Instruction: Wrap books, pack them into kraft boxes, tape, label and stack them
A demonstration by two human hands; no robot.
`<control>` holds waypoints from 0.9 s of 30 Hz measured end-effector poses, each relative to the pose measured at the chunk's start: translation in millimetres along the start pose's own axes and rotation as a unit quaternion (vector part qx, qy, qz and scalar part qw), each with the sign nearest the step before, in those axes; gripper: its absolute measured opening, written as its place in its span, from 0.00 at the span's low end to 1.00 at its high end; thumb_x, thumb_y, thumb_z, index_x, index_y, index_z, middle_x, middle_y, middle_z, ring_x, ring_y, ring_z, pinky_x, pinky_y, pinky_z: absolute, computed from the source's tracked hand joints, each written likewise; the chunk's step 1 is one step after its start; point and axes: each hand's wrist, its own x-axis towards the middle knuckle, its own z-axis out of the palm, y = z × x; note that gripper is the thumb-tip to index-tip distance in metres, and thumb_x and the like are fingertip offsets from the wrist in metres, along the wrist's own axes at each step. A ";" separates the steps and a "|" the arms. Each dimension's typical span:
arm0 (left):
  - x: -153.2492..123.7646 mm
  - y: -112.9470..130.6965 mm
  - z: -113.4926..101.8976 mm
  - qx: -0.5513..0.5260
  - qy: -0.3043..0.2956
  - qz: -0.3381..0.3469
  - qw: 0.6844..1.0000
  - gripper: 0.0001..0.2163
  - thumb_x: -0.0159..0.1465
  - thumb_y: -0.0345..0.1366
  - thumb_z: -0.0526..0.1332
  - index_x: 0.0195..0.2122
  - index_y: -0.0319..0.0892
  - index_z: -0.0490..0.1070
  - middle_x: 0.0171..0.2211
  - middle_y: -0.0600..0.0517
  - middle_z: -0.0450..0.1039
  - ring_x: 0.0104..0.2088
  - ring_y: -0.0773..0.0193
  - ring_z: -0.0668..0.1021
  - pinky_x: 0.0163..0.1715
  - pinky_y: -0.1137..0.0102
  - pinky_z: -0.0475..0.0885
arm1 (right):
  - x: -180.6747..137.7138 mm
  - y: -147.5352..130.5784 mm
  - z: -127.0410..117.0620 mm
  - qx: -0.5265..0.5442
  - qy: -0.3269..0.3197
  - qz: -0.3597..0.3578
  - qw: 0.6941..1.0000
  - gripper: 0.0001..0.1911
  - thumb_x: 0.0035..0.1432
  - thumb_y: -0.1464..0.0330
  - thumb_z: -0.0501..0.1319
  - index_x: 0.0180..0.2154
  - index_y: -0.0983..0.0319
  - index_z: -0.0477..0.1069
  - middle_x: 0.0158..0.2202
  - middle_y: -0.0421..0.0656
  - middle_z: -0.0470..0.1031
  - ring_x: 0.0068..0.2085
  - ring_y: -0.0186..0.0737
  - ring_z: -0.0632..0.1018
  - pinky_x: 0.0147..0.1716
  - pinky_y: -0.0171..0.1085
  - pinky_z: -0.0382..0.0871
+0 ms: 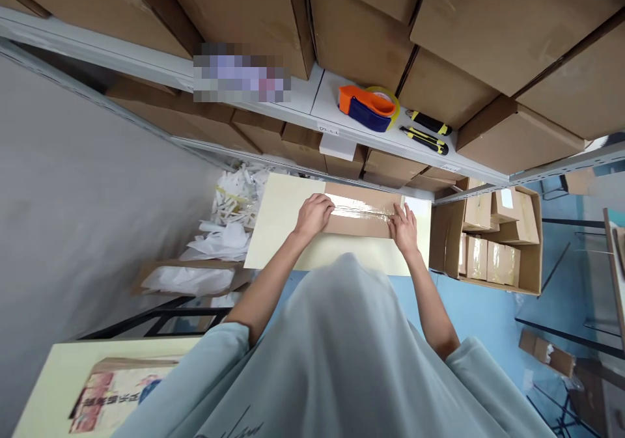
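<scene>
A flat brown cardboard box [359,220] lies on a pale yellow table [278,230], with a strip of clear tape [361,209] along its top. My left hand [312,215] rests on the box's left end, fingers curled down over the tape. My right hand [403,228] lies on the box's right end, fingers stretched flat on the tape. Neither hand holds anything loose.
An orange and blue tape dispenser [367,107] and two yellow-black utility knives [426,132] lie on the white shelf [312,96] behind. Large cartons fill the shelves. An open carton [530,256] of small taped boxes stands at right. White packing scraps [229,226] pile at left.
</scene>
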 end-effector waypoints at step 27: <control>74.5 121.9 -139.1 0.013 0.177 0.015 0.984 0.16 0.76 0.32 0.59 0.44 0.45 0.89 0.41 0.43 0.90 0.50 0.47 0.90 0.71 0.54 0.74 | 279.7 -182.2 -161.0 -0.195 -0.054 0.002 0.979 0.31 0.77 0.69 0.61 0.73 0.81 0.62 0.67 0.73 0.79 0.71 0.62 0.80 0.73 0.50 0.70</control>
